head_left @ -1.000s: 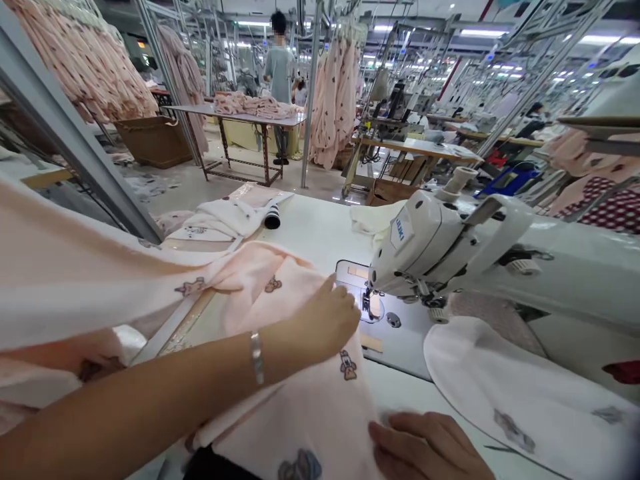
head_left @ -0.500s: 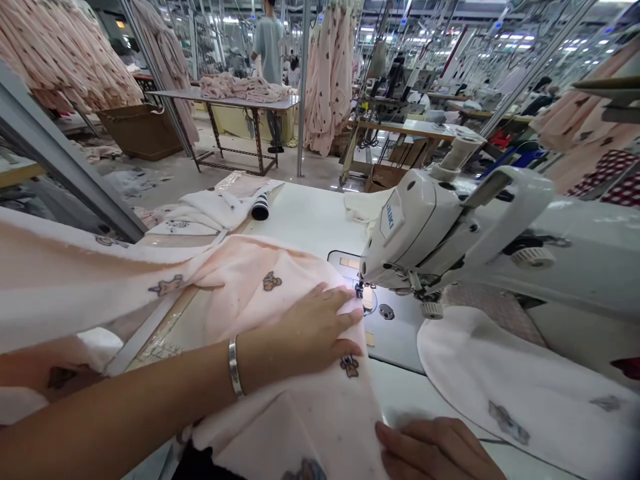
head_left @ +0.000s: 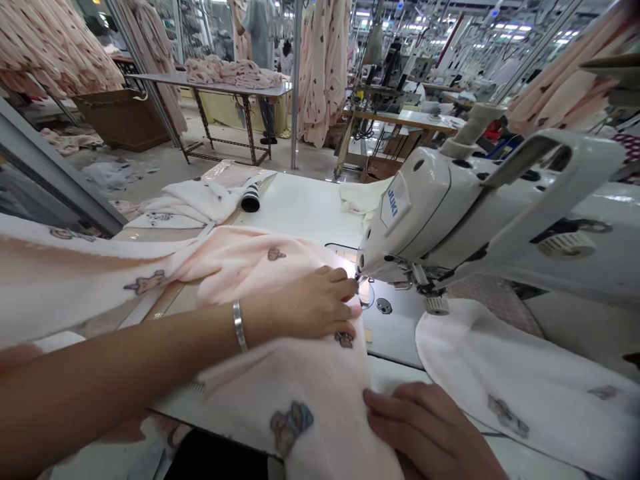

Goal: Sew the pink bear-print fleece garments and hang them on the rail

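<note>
- Pale pink fleece cloth with small cartoon-animal prints has advanced toward the needle since the frame half a second ago, its large lower print now farther up; the left fingers, outstretched then, are now bent.
- It lies across the white sewing table, right edge at the small metal presser foot; the exact contact is hidden.
- Left hand, below a silver bangle, rests on it just beside the foot, fingers curled and close together; whether they pinch fabric I cannot tell.
- Right hand touches the edge nearer the wearer; its grip is likewise unclear.
- Step in hand, I judge: guiding this edge under the glossy white sewing machine. Next move calls for a flat, straight edge and fingertips clear of the needle.
- Rightward lies a white round-ended fleece piece.
</note>
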### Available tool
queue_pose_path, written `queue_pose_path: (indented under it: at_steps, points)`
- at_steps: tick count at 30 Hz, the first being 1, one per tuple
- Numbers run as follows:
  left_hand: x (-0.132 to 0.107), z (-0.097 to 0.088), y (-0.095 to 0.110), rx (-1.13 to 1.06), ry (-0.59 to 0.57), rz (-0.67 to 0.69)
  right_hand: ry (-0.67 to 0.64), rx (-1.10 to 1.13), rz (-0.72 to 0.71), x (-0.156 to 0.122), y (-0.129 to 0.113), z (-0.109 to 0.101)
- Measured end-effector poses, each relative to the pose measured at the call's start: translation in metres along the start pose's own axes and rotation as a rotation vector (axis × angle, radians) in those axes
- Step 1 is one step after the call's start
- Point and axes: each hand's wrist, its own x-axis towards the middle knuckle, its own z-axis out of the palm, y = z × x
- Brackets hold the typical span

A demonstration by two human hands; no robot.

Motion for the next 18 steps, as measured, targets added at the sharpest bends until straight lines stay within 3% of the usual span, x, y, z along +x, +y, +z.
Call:
queue_pose_path:
  at_steps: [3,6,10,13,18]
  points:
    - [0.004,-0.008,0.014,0.008,-0.072,-0.061,0.016,0.057,0.005,0.008,0.001,0.002]
    - [-0.007,-0.012,0.057,-0.079,-0.078,-0.254,0.032,0.082,-0.04,0.006,0.002,0.003]
    - [-0.033,-0.006,0.101,-0.192,-0.05,-0.375,0.028,0.12,-0.111,0.0,0.003,0.002]
    - [-0.043,0.001,0.109,-0.218,-0.061,-0.38,0.015,0.136,-0.121,-0.001,0.003,0.003]
    - [-0.04,0.007,0.124,-0.144,-0.032,-0.426,-0.042,0.104,-0.098,-0.004,-0.004,0.001]
